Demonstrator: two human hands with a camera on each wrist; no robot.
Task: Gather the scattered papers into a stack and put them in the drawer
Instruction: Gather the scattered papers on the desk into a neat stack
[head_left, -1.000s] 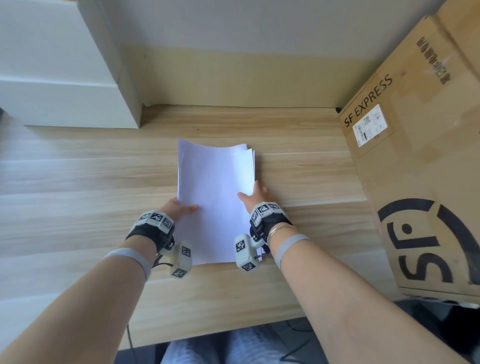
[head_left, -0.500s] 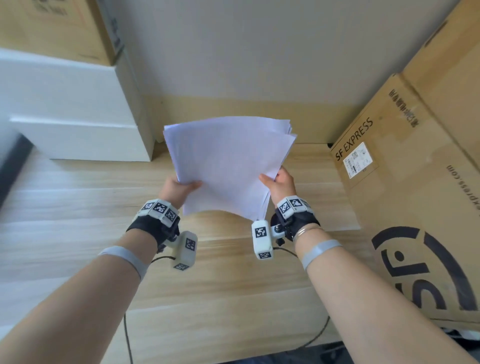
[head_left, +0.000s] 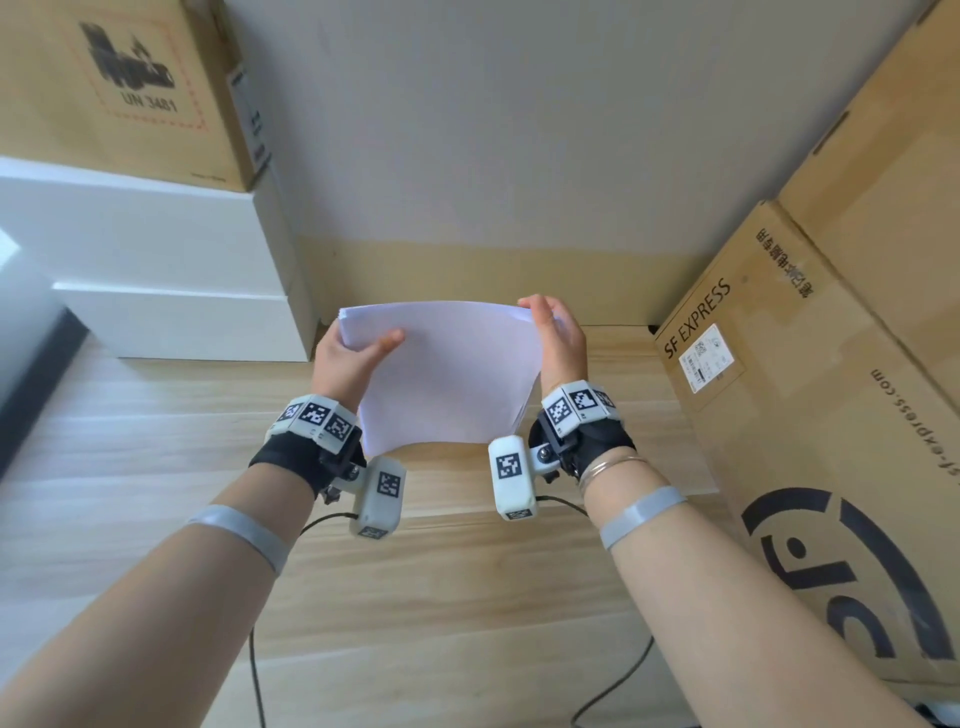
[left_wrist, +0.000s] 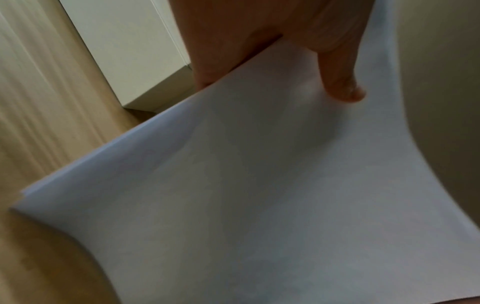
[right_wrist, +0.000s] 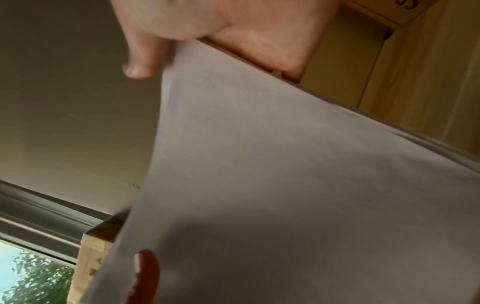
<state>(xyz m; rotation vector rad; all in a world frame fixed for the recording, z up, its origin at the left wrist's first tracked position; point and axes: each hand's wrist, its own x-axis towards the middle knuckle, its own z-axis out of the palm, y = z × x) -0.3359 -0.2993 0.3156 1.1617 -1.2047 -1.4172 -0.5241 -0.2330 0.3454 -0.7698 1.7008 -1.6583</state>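
A stack of white papers (head_left: 447, 374) is held up on edge above the wooden desk (head_left: 415, 597), bowed slightly between both hands. My left hand (head_left: 353, 353) grips its left edge, thumb across the front sheet. My right hand (head_left: 558, 332) grips the upper right corner, fingers behind. In the left wrist view the paper stack (left_wrist: 259, 195) fills the picture, with the left hand (left_wrist: 298, 67) pinching it by the thumb. The right wrist view shows the paper stack (right_wrist: 285, 185) pinched by my right hand (right_wrist: 207, 53). No open drawer is in view.
A white drawer unit (head_left: 156, 280) stands at the back left with a cardboard box (head_left: 130, 88) on top. Large SF Express cardboard boxes (head_left: 805, 415) line the right side. The wall (head_left: 519, 130) closes the back. Cables (head_left: 613, 686) hang at the desk's front edge.
The stack was lying flat on the desk under both hands; it has been lifted and tipped upright, and both hands have slid up to its top corners.
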